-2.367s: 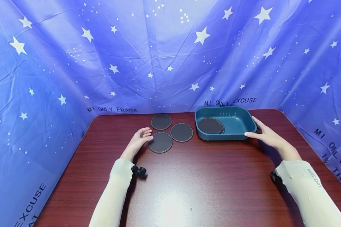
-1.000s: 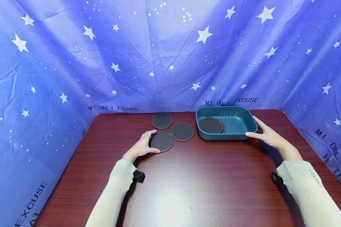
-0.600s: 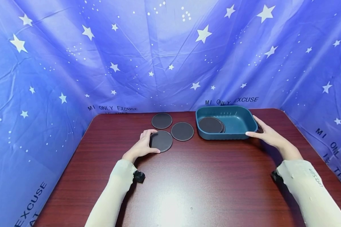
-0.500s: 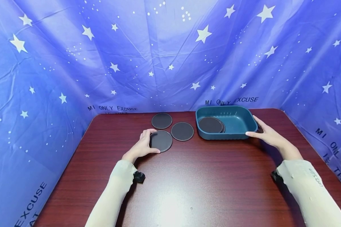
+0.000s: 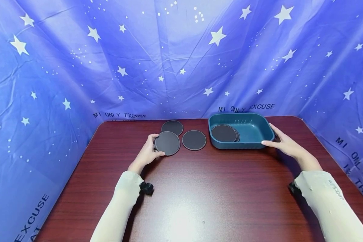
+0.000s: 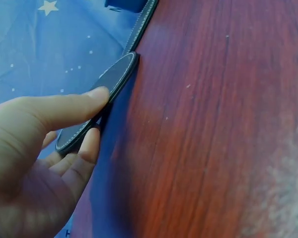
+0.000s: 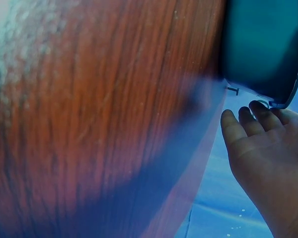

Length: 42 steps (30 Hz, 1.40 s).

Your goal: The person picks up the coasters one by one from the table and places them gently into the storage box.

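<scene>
My left hand pinches a round black coaster by its left edge, thumb on the near side, fingers behind and under. In the left wrist view the coaster is tilted and off the table, pale stitching along its rim. Two more coasters lie flat: a back one, partly covered by the held one, and a right one. My right hand holds the right end of a teal plastic basin, thumb at the front corner of the rim, fingers along the side. Inside, at the left, lie stacked coasters.
The dark red wood-grain table reaches back to a blue star-printed curtain, which also hangs at both sides. The basin stands near the back edge. A black wrist camera sits under the left cuff.
The left hand came round the nearest coaster, took hold of its edge and raised it off the table, slightly back and left. The right hand and basin have stayed in place.
</scene>
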Motion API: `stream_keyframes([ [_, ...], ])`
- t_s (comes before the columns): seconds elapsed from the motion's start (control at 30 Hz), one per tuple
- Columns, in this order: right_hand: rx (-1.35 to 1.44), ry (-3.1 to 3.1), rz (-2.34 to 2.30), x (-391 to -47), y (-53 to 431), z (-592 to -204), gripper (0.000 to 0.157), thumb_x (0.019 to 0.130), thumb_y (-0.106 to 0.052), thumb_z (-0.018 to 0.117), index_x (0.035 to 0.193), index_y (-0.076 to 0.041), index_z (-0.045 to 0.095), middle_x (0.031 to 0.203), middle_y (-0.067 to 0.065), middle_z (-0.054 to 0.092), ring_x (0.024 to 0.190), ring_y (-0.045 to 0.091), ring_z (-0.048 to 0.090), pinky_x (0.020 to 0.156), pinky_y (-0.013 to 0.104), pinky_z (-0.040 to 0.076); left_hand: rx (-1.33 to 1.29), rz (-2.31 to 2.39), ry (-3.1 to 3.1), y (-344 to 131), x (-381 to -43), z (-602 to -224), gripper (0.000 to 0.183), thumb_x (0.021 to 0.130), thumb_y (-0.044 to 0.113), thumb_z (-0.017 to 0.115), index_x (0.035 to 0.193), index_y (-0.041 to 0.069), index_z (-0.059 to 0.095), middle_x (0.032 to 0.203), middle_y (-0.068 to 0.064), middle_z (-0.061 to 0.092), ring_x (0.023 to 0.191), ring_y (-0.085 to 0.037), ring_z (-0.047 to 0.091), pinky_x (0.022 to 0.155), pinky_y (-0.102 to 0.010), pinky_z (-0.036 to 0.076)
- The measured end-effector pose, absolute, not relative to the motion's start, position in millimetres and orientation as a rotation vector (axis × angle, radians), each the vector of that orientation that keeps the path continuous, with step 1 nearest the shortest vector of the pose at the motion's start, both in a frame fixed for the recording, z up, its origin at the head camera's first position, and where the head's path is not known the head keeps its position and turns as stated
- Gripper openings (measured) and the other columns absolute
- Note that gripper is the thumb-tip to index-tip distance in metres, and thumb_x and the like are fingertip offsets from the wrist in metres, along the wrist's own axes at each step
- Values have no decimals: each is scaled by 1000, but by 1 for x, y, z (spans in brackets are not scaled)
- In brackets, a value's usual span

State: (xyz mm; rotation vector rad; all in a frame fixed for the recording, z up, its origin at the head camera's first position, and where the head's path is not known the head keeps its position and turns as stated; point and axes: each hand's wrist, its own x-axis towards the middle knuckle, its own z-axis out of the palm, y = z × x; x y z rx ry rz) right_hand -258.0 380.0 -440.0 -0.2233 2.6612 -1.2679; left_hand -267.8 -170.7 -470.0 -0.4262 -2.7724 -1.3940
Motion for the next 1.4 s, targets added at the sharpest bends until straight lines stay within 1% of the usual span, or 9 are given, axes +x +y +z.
stream_keyframes([
  [0.1,-224,2669,-1258,-259,381,-441,95,99,-24,63,160,-12,-10,164,31,4,144,57,20,112,74,23,-329,-1502,-2737,-174,-268,-469,75,81,-5,77,141,-3,32,128,-27,55,100,-37,64,80,-32,58],
  [0.17,-229,2677,-1255,-259,382,-442,95,99,-24,63,160,-13,-10,164,31,5,143,57,21,112,73,24,-276,-1584,-2702,-174,-265,-463,72,82,-7,74,141,-4,34,129,-29,56,103,-40,65,81,-31,58],
  [0.23,-235,2682,-1253,-260,382,-443,95,99,-23,62,160,-13,-9,164,31,5,143,57,22,112,73,24,-230,-1659,-2660,-175,-266,-463,67,83,-9,71,141,-4,36,130,-29,57,103,-38,66,79,-25,59],
  [0.33,-233,2685,-1248,-260,382,-443,95,99,-24,62,160,-13,-9,163,31,5,142,57,22,112,73,25,-161,-1858,-2564,-175,-267,-462,64,85,-15,64,141,-5,35,132,-31,53,92,-28,67,74,-26,63],
  [0.4,-231,2681,-1247,-260,382,-443,95,99,-24,62,160,-13,-10,163,31,5,142,57,22,112,73,25,-133,-1952,-2506,-177,-272,-468,63,86,-17,61,142,-5,35,133,-30,51,85,-14,64,70,-20,61],
  [0.43,-229,2681,-1246,-260,382,-443,95,99,-24,62,160,-13,-10,163,31,5,142,57,22,112,73,24,-128,-1991,-2483,-178,-273,-469,62,87,-18,59,142,-5,34,133,-30,49,83,-9,62,70,-20,62],
  [0.53,-228,2679,-1249,-260,383,-443,95,99,-24,62,160,-12,-10,163,31,5,142,58,22,112,73,24,-134,-2055,-2444,-179,-274,-471,61,88,-19,57,143,-6,32,133,-31,47,79,-3,59,70,-20,62],
  [1.17,-240,2689,-1263,-259,382,-442,96,98,-25,64,160,-10,-7,163,33,7,143,55,21,112,73,23,-175,-2176,-2353,-174,-276,-468,63,88,-19,56,144,-6,31,134,-30,45,76,0,61,69,-19,62],
  [1.4,-234,2686,-1258,-259,382,-441,96,98,-26,63,160,-9,-8,163,32,4,144,56,18,113,73,22,-226,-2206,-2323,-170,-274,-463,63,89,-18,56,145,-7,29,136,-33,43,77,0,61,72,-22,63],
])
